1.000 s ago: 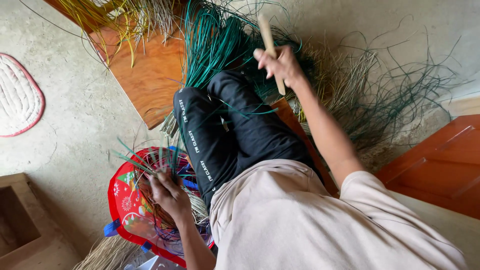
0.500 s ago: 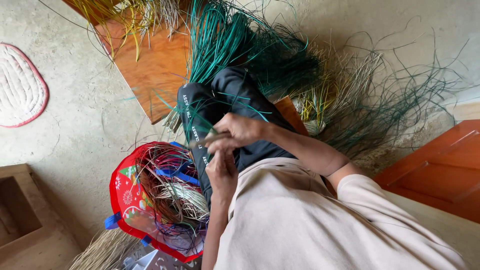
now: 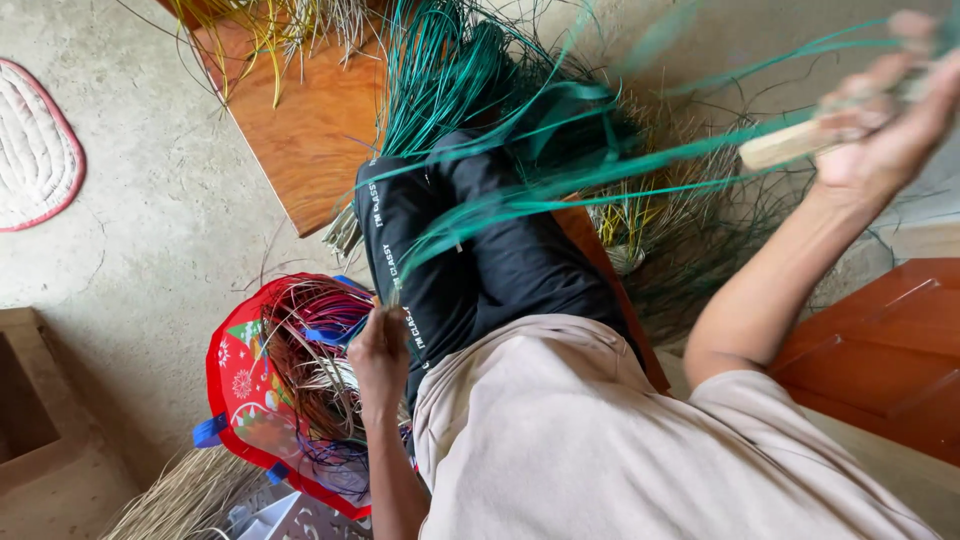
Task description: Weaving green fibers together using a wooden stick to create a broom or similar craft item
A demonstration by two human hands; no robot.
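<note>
My left hand [image 3: 379,352] is closed on the ends of several green straw strands [image 3: 560,190] beside my black-trousered leg [image 3: 470,260]. The strands stretch up and to the right, blurred by motion. My right hand [image 3: 885,125] is raised at the upper right, gripping a pale wooden stick [image 3: 800,143] that runs along the strands. Below my left hand sits a red bag [image 3: 240,390] holding red, purple and pale straw.
A wooden board [image 3: 310,130] lies ahead with yellow and green straw bundles on it. Tangled green and pale straw [image 3: 720,220] covers the floor at right. An orange-brown wooden panel [image 3: 890,350] is at right, a pink-edged mat [image 3: 35,150] at left, and a concrete block [image 3: 40,420] at lower left.
My right hand has swept from my lap up to the far right with the stick, drawing the green strands out taut. My left hand stayed low, holding their ends.
</note>
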